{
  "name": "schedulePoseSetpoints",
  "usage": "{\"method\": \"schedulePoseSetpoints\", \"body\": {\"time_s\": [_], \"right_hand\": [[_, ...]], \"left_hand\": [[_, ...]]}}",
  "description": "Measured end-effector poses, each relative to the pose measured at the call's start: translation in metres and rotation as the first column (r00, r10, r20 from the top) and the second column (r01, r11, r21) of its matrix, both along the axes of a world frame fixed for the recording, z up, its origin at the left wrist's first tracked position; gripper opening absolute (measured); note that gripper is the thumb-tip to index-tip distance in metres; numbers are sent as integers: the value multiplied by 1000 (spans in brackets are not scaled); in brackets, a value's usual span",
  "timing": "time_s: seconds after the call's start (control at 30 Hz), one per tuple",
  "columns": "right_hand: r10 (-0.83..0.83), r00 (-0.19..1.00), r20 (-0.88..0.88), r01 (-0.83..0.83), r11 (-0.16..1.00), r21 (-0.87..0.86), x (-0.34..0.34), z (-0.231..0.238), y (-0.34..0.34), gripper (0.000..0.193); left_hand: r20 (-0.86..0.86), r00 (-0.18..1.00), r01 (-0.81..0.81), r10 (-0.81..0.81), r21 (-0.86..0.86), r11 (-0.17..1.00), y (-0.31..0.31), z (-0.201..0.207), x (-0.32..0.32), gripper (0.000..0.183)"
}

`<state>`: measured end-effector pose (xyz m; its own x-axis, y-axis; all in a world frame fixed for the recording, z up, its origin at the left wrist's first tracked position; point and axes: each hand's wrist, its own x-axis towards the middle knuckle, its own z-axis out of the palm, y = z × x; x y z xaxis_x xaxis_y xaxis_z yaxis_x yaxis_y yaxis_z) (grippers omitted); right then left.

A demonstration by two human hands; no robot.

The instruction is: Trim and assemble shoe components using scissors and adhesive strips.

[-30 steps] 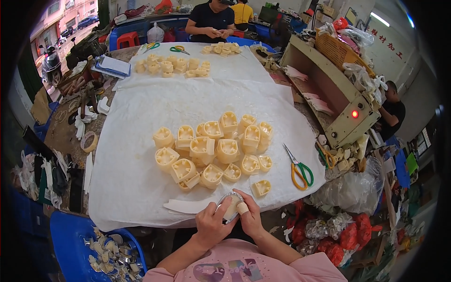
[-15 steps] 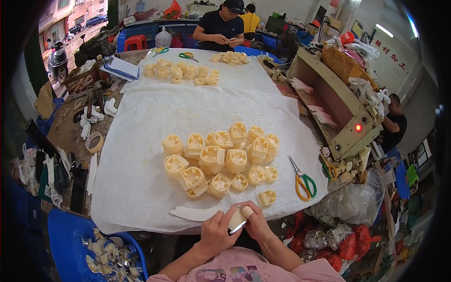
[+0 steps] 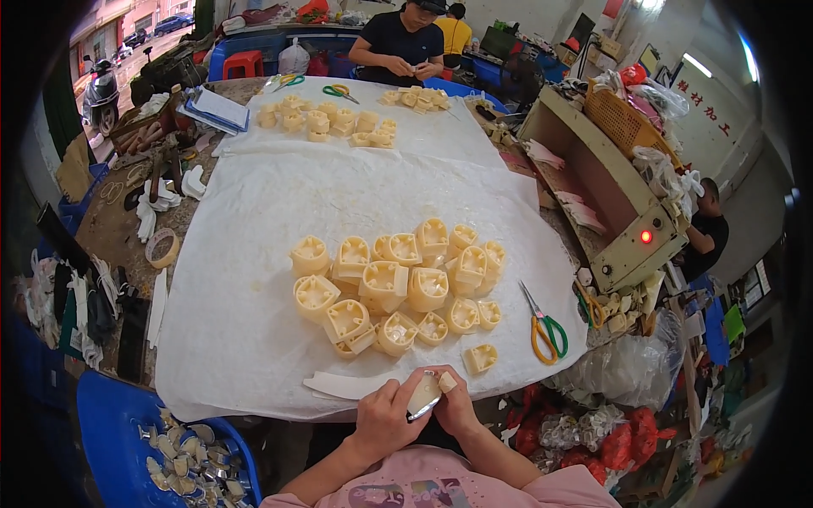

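Close to my body, at the table's near edge, both hands hold a small cream piece with a shiny silver rim (image 3: pixel 424 396). My left hand (image 3: pixel 383 421) has its fingers closed around the left side of it. On the right side my right hand (image 3: pixel 458 410) grips it, the thumb wearing a pale wrap. The underside of the piece is hidden by my fingers. Just beyond my left hand lie thin white curved strips (image 3: pixel 349 385). Farther in, a cluster of hollow cream plastic blocks (image 3: pixel 383 284) stands on the white cloth, with a single block (image 3: pixel 480 359) nearer to my right hand.
Scissors with orange and green handles (image 3: pixel 545 332) lie at right. A blue bin (image 3: pixel 102 427) of silver-edged pieces stands at lower left. A tape roll (image 3: pixel 162 249) sits left of the cloth (image 3: pixel 254 199). Across the table a person (image 3: pixel 396 42) works beside more cream blocks. A machine (image 3: pixel 622 229) stands right.
Both hands still hold the piece in nearly the same spot, with a slight shift of the fingers and thumb. The whole view has shifted slightly.
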<state>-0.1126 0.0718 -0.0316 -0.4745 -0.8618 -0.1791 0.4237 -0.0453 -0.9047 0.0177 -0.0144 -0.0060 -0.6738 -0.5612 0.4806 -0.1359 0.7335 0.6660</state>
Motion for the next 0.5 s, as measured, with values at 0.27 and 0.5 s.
{"method": "schedulePoseSetpoints", "body": {"time_s": [0.27,0.5], "right_hand": [[-26,1000,16,26,1000,16,-2,-2,1,38],[-23,999,31,23,1000,19,-2,-1,0,38]], "left_hand": [[13,1000,20,-20,18,1000,1,0,-3,64],[7,1000,8,-8,12,1000,1,2,-6,63]]}}
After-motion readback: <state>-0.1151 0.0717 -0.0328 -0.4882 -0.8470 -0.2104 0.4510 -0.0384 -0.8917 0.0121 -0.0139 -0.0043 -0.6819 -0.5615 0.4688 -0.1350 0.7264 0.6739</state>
